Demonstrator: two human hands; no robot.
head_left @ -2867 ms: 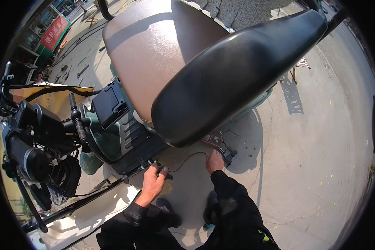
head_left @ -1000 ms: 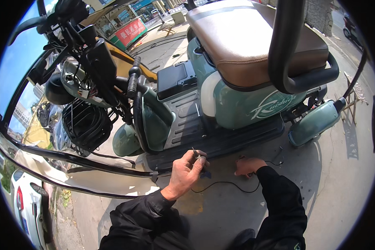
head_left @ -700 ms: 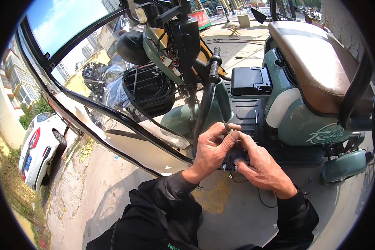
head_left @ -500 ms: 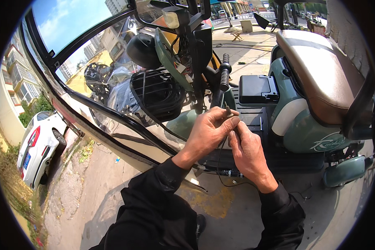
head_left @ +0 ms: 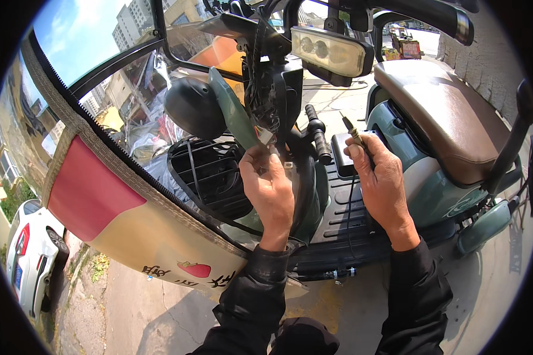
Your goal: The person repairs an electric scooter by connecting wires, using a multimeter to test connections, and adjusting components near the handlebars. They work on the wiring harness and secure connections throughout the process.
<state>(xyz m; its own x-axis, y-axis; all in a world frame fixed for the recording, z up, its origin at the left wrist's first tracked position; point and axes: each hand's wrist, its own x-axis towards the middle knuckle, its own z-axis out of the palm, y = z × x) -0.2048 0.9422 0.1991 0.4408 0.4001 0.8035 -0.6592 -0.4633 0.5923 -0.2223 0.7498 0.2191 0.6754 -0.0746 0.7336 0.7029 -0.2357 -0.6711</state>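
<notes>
The left hand [head_left: 270, 188] is raised to the front column of the green scooter [head_left: 420, 195], and its fingers pinch a small white connector [head_left: 266, 137] below the bundle of black wires [head_left: 260, 89]. The right hand [head_left: 382, 180] is closed around a soldering iron [head_left: 355, 137] with its tip upward, just beside the black handlebar grip [head_left: 318, 135]; its thin cable [head_left: 350, 201] hangs over the ribbed footboard [head_left: 349, 219].
</notes>
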